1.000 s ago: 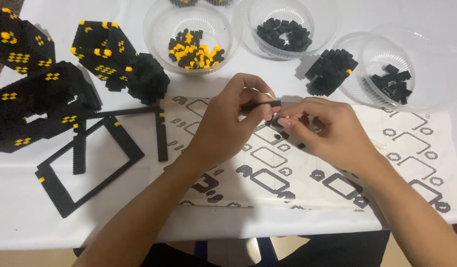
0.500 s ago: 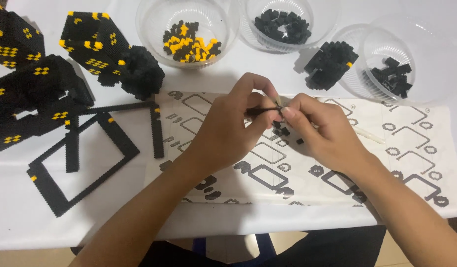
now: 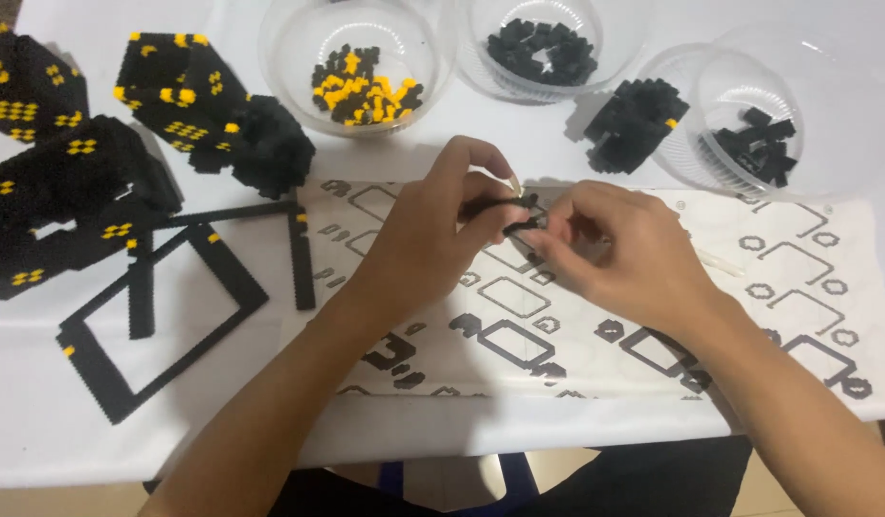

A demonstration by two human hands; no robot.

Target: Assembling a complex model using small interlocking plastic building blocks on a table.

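**Two hands pinch a small black block piece over the instruction sheet**

The left hand [image 3: 433,239] and the right hand [image 3: 619,254] meet fingertip to fingertip, both grasping a small black block piece [image 3: 507,213] held between them, just above the printed instruction sheet [image 3: 796,287] that lies on the white counter [image 3: 40,450]. How the piece is built is too small to tell.

Beyond the left hand stands a clear bowl of black and yellow bricks [image 3: 361,81]; beyond the right hand, a clear bowl of black bricks [image 3: 543,48]. Farther off past the right hand, a black block clump [image 3: 634,115] sits beside another clear bowl [image 3: 758,144]. Well to the outer side of the left hand lie a flat black square frame [image 3: 155,321] and black and yellow built sections [image 3: 78,182].
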